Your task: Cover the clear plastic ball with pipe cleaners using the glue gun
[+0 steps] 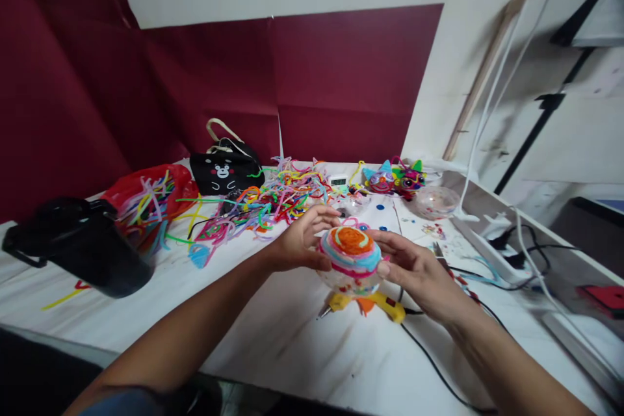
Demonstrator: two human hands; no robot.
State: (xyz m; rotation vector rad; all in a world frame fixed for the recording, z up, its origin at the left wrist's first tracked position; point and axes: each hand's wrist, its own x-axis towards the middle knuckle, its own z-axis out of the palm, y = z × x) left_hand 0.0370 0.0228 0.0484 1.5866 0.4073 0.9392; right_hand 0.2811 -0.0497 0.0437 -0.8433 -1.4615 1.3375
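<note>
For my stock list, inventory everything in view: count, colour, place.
ball: one, multicoloured, front centre
glue gun: one, yellow, front centre
fuzzy strips: many, multicoloured, centre
plastic bag: one, red, left
handbag: one, black, back left
container: one, black, left
figures: two, multicoloured, back right
bowl: one, clear, right
display: one, white, back centre
power strip: one, white, right
cables: several, black and white, right
wall sheets: several, maroon, behind
lamp stand: one, black, right
table: one, white, underneath
left grip: one, bare, ball's left
right grip: one, bare, ball's right
</note>
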